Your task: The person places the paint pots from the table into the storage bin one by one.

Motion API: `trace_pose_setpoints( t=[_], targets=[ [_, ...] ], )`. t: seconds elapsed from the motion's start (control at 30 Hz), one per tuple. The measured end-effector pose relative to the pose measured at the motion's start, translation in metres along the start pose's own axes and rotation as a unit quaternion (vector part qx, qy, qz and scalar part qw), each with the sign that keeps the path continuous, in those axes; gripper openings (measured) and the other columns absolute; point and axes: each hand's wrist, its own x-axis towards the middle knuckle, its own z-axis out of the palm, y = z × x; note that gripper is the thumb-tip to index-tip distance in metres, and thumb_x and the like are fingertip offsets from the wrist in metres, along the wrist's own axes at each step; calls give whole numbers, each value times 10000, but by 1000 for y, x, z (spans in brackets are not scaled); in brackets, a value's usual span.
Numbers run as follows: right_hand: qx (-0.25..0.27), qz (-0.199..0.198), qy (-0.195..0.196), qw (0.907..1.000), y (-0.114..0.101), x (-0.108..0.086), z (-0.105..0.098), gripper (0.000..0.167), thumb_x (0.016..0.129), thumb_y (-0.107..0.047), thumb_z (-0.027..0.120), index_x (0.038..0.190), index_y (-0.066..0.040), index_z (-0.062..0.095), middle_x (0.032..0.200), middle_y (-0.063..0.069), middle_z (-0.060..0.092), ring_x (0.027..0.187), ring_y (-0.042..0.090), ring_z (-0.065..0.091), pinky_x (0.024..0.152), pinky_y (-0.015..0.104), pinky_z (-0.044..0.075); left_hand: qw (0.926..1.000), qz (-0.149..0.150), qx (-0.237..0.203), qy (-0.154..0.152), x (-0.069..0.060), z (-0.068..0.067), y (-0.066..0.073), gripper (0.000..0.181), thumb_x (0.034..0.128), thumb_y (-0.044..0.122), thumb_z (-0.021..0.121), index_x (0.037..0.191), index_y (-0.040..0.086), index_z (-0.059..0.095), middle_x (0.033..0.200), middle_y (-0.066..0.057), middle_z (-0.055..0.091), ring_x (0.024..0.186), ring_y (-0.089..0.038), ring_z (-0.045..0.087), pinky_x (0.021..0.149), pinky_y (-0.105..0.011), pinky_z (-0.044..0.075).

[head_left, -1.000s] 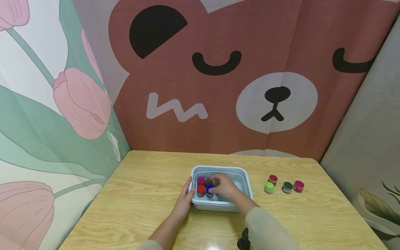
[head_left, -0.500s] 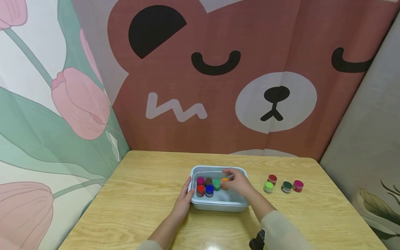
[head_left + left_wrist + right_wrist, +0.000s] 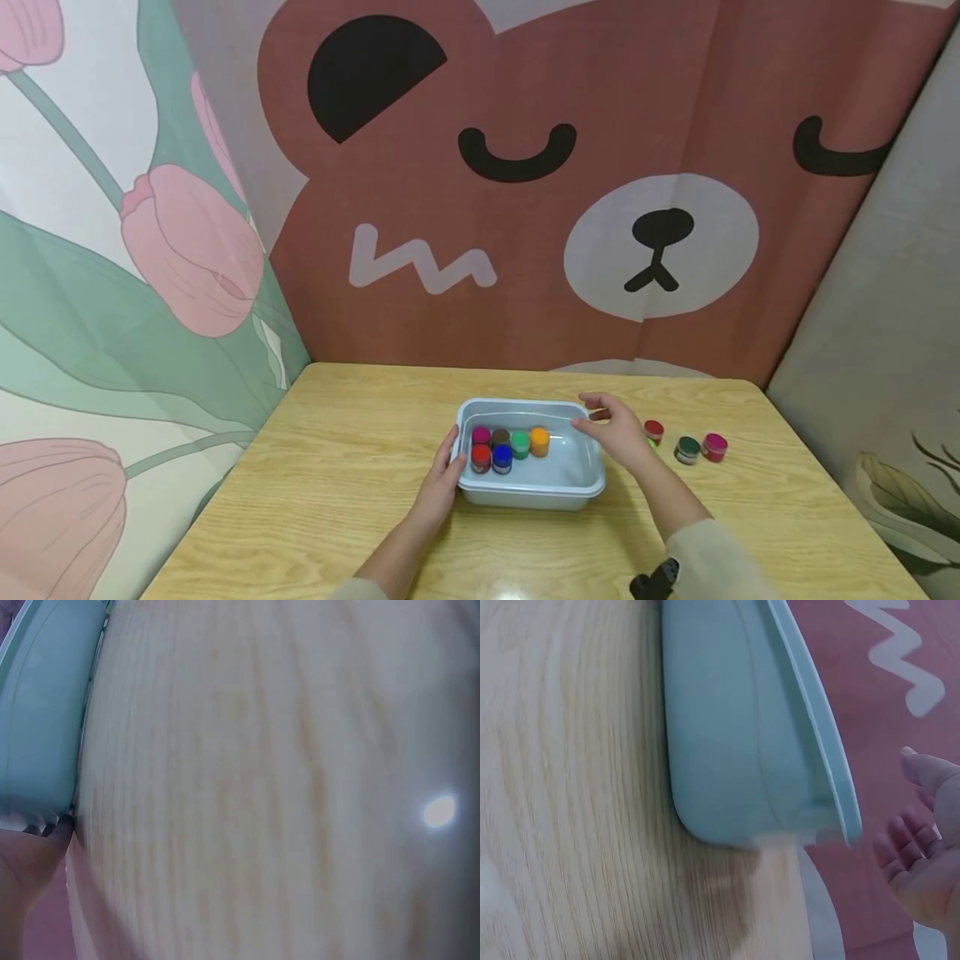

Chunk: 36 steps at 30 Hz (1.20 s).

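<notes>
A pale blue plastic tub (image 3: 577, 483) stands on the table in the head view. My left hand (image 3: 438, 479) grips its left end, thumb by the front corner; the left wrist view shows that hand (image 3: 34, 859) against the tub's end. Inside are small paint jars: magenta (image 3: 481, 436), brown (image 3: 500, 437), green (image 3: 520, 443), orange (image 3: 539, 442), red (image 3: 481, 457) and blue (image 3: 502, 458). My right hand (image 3: 618, 429) hovers by the tub's right rim, fingers loosely spread and holding nothing; the right wrist view shows its palm (image 3: 934, 870) bare.
Right of the tub, more jars stand on the wooden table (image 3: 337, 467): dark red (image 3: 653, 431), dark green (image 3: 687, 450) and magenta (image 3: 715, 447). A light green jar (image 3: 652, 444) is mostly hidden behind my right hand. A bear-print cloth (image 3: 420, 333) hangs behind the table.
My right hand has let go of the orange jar, which now stands in the tub beside the green one, and has moved right past the rim. The left hand has stayed on the tub.
</notes>
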Motion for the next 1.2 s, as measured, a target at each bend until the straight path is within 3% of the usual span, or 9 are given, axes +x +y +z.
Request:
trace_pose_setpoints(
  t=[0.37,0.63,0.83,1.03,1.2],
  targets=[
    [-117,152,297,9994,30,-7,-26,563,934,-295,666,1403,-49,475,1383,238,488,1246,389,478,966,489,511,10000,21,13,24,2,0,-2,568,1042,287,431,1570,250,226,1628,-172,202,1485,-446,178,1181,-647,177],
    [-158,388,391,9984,54,-11,-36,630,950,-311,639,1445,2,406,1456,322,386,1330,497,415,1088,576,406,10000,-5,-45,-13,1,0,-2,573,1038,289,438,1570,264,225,1636,-159,185,1495,-437,148,1184,-652,153],
    [-149,582,491,9970,72,-14,-38,705,954,-390,620,1463,23,362,1433,314,423,1323,476,424,1072,566,422,10000,25,-23,0,0,0,-2,571,1039,288,436,1570,260,227,1634,-164,188,1492,-444,148,1177,-663,155],
    [46,720,577,9957,88,-14,-35,633,960,-269,620,1441,58,370,1442,299,426,1322,475,402,1053,540,441,10000,85,13,-1,0,-1,-1,571,1043,286,427,1573,241,218,1627,-184,195,1486,-454,158,1175,-661,168],
    [110,876,544,9946,97,-15,-31,616,967,-233,609,1458,39,356,1476,282,388,1300,449,430,959,377,516,9999,163,23,-17,-1,0,2,572,1044,265,428,1573,205,218,1617,-202,212,1488,-440,166,1187,-639,169]
  ],
)
